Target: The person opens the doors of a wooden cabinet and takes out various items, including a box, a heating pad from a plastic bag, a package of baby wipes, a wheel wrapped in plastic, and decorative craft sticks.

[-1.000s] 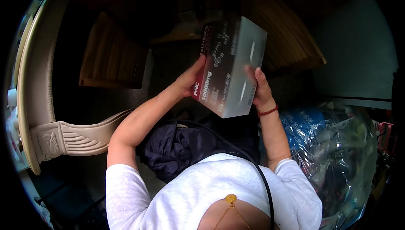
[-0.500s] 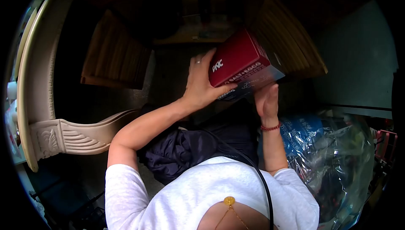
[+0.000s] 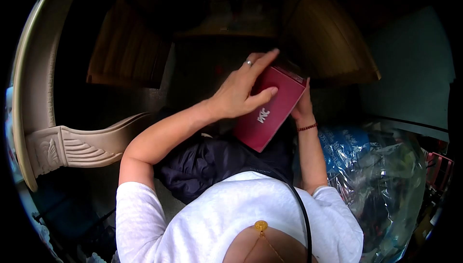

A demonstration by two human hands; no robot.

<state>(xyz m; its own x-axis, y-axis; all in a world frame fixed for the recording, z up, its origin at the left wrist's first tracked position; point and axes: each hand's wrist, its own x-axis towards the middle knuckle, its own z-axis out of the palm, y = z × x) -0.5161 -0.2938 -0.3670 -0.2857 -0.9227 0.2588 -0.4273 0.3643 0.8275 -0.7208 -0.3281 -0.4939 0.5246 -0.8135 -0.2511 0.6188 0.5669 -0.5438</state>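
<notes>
A dark red box (image 3: 275, 108) with white lettering is tilted between my two hands, its plain red face turned up toward me. My left hand (image 3: 246, 84), with a ring on one finger, lies over the upper left part of the box, thumb on the red face and fingers at the top edge. On the box's right side is my right hand (image 3: 304, 103), with a red bead bracelet (image 3: 307, 127) at the wrist; its fingers are mostly hidden behind the box.
A carved pale furniture leg (image 3: 89, 147) stands at the left. Wooden panels (image 3: 130, 46) flank the dark space ahead, one on each side. A clear plastic bag (image 3: 381, 186) with a blue label bulges at the right. A black cable (image 3: 305, 215) runs over the shirt.
The box has turned, so its printed grey side has gone from view and its red face shows. My left hand has shifted from the lower left side to over the upper part of the box.
</notes>
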